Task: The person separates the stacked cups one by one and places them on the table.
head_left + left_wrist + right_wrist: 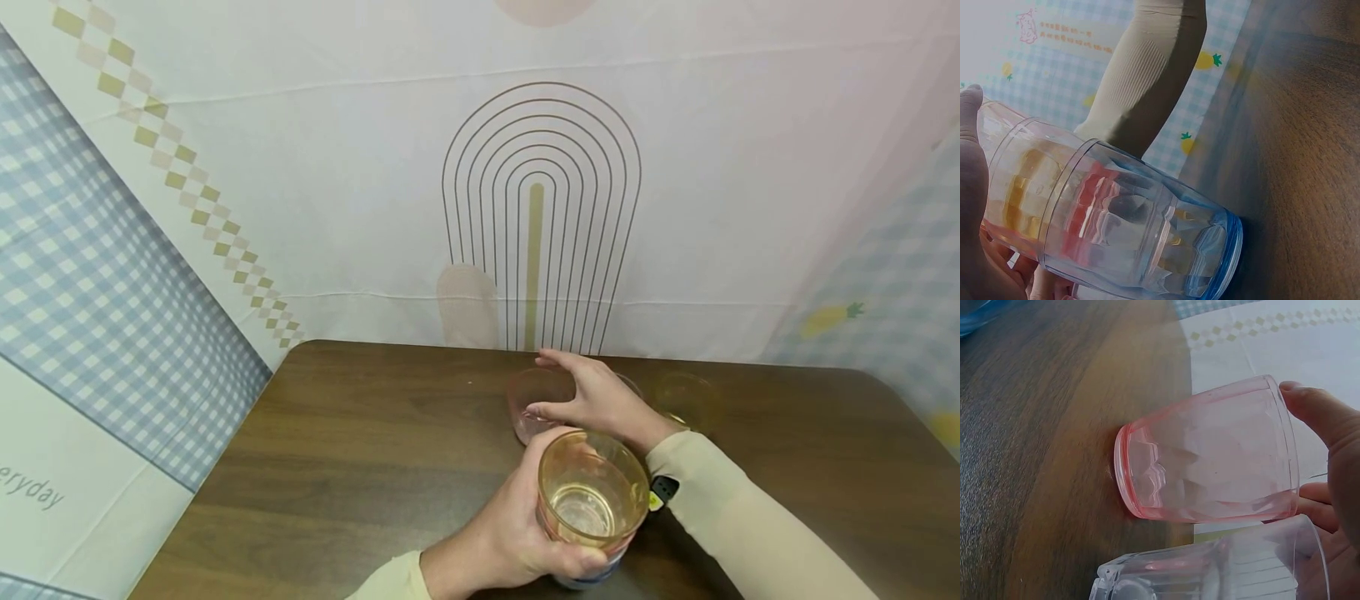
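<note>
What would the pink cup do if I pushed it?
The pink cup might tip if pushed up high, since its bottom is narrower than its rim. It could feel slippery, because its sides look shiny. It's probably stiff, since it keeps a neat shape standing on the table.

Left fingers (573, 557) grip amber cup (594, 492), right fingers (555, 411) at pink cup (534, 393).

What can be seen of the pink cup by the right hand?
The pink cup is see-through, like glass or clear plastic, with a deeper-pink base, faceting low down and sides widening to a smooth rim. It stands upright on the brown table, seemingly empty, beside a clear cup. The right hand spreads at its rim; whether it touches is unclear.
</note>
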`<state>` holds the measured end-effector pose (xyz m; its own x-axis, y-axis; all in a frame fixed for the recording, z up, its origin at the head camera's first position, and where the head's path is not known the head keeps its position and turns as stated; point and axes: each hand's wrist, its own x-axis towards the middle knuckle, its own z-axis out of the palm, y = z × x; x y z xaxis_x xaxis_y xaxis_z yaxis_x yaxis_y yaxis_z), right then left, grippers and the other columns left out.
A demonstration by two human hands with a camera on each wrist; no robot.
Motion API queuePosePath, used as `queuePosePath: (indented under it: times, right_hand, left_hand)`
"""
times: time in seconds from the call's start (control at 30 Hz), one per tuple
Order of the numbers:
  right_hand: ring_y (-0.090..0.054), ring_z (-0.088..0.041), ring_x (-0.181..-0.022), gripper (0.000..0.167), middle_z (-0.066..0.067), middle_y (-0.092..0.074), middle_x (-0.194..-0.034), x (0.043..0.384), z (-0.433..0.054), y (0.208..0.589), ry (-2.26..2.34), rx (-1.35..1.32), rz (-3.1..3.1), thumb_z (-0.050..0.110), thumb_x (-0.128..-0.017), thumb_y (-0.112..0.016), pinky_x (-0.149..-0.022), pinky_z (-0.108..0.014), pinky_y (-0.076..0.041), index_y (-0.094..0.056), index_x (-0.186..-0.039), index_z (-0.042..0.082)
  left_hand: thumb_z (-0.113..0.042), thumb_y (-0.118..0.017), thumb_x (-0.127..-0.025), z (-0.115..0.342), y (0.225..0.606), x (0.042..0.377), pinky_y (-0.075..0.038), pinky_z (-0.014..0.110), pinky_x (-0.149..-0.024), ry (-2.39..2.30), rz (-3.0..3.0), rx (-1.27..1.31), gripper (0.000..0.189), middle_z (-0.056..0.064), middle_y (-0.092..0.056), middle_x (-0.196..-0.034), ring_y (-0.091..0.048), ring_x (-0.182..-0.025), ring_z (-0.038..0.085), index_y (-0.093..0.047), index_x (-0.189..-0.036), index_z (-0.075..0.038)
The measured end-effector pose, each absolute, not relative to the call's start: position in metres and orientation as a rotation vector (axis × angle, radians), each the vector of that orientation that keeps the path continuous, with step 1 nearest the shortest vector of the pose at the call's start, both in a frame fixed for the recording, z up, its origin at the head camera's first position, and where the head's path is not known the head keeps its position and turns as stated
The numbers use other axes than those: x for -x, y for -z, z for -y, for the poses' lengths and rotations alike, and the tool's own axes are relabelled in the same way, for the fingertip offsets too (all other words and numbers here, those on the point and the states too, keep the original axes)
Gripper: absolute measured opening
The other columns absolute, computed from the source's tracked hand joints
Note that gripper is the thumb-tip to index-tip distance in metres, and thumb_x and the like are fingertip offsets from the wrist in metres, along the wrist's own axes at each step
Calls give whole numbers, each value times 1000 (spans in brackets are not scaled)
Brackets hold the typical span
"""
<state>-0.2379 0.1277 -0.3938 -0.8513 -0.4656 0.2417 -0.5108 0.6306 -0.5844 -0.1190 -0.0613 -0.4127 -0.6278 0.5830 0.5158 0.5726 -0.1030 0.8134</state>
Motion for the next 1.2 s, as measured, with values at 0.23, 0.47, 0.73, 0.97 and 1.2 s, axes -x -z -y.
queuePosePath:
  times: [0.23,0.47,0.73,0.97,1.2]
  right_hand:
    - [-65,-37,-136,78,-16,-70,-145,238,-130,395,-1022,-824,2772,35,-90,-89,-112,-58,-55,-56,-152,0]
    - [-63,-38,-139,71,-13,-71,-144,234,-135,392,-1056,-795,2751,36,-95,-85,-114,-61,-52,-59,-151,3]
    - [-63,-37,-139,63,-11,-71,-144,226,-141,383,-1105,-796,2685,31,-98,-82,-114,-62,-52,-60,-151,5]
    - [-67,-34,-133,55,-10,-73,-142,218,-146,374,-1134,-851,2596,24,-100,-79,-111,-61,-54,-62,-149,6]
    - [-67,-32,-134,55,-8,-72,-144,211,-154,366,-1154,-875,2566,21,-101,-77,-113,-59,-53,-60,-151,6]
  left_hand:
    - [-7,-91,-78,60,412,119,-56,33,-113,-1869,-2119,-1378,102,18,-62,-144,-62,-133,14,-26,-158,-10]
    - [-9,-91,-80,61,412,119,-55,33,-114,-1869,-2108,-1369,102,17,-61,-146,-61,-134,14,-27,-159,-10]
    - [-8,-89,-82,64,414,120,-56,35,-114,-1904,-2008,-1369,102,17,-59,-150,-60,-136,15,-25,-161,-12]
    - [-5,-94,-77,69,418,122,-54,35,-116,-1850,-2081,-1353,110,11,-61,-150,-62,-136,15,-24,-162,-15]
    - [-4,-96,-74,70,417,125,-54,36,-117,-1814,-2086,-1392,114,11,-61,-151,-62,-136,16,-25,-163,-14]
